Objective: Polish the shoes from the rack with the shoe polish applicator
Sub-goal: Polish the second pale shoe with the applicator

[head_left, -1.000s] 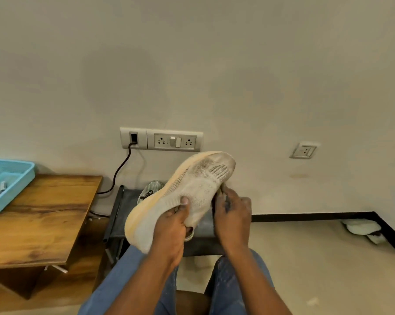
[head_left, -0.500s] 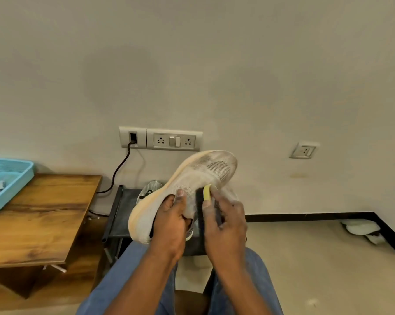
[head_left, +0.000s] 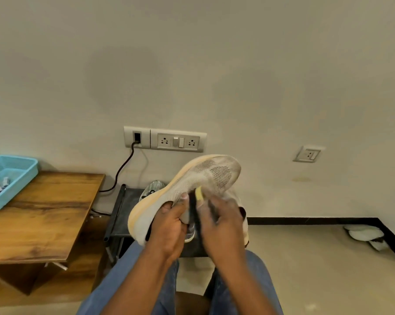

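A white knit sneaker point(head_left: 205, 176) with a cream sole is held up over my lap, toe pointing up and right. My left hand point(head_left: 169, 226) grips it at the collar, thumb on the upper. My right hand point(head_left: 221, 221) holds the shoe polish applicator point(head_left: 197, 198), a black pad with a yellow end, against the sneaker's side just right of my left thumb. The right fingers are blurred. A dark low shoe rack point(head_left: 123, 214) stands by the wall behind the sneaker, with another shoe point(head_left: 152, 188) on it.
A wooden table point(head_left: 39, 214) at left carries a blue basket point(head_left: 16, 176) with small tubes. A black cable point(head_left: 121, 169) runs down from the wall socket panel point(head_left: 164, 139). White footwear point(head_left: 364, 235) lies on the floor at right. My knees in blue jeans fill the bottom.
My right hand brought the applicator from behind the sneaker onto its side. The sneaker has stayed in my left hand, almost in place.
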